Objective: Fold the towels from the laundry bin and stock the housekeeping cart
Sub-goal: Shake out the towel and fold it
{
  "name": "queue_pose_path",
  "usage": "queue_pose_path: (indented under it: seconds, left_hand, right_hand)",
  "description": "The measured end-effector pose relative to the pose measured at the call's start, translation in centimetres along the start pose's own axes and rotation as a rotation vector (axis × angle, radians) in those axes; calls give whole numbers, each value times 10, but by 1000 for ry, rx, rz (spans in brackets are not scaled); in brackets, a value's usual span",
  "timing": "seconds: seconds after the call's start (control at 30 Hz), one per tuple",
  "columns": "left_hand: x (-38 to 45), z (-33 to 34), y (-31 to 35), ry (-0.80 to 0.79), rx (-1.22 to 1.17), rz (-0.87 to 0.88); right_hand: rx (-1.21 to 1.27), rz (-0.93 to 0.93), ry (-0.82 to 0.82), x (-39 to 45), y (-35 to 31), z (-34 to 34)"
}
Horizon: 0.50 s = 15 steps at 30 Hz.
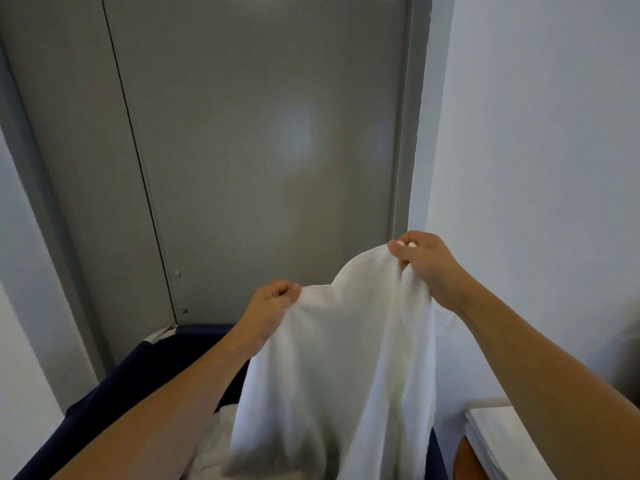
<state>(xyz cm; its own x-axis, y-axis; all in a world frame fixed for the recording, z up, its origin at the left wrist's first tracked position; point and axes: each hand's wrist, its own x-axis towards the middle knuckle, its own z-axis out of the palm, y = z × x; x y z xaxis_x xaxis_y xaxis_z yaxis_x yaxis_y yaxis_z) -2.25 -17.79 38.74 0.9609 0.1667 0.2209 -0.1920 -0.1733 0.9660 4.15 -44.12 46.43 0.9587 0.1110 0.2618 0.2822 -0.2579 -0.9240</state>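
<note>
Grey door (263, 150) at twelve o'clock; left hand (273, 306) and right hand (427, 265) pinch white towel (343, 358) over navy laundry bin (114, 386); uneven corners risk a crooked fold.

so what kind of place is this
Probably a hotel service corridor or linen area: a plain grey door, a dark blue laundry bin holding white linen, and a stack of folded white towels at the right.

Soft white cloth towel (339, 358), matt and wrinkled; navy fabric laundry bin (138, 375); smooth grey door (263, 150) (faint sheen); matt painted wall (536, 150).
</note>
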Motion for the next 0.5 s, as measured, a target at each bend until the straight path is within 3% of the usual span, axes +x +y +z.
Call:
queue_pose_path:
  seconds: [0.13, 0.37, 0.5]
  left_hand:
    - [9, 4, 34, -49, 112, 129]
    - [13, 31, 82, -207, 140, 225]
    - [11, 33, 85, -207, 137, 217]
  right_hand:
    - [-342, 34, -278, -14, 12, 13]
    - [-65, -62, -505, -38, -7, 40]
    - [24, -34, -466, -39, -10, 42]
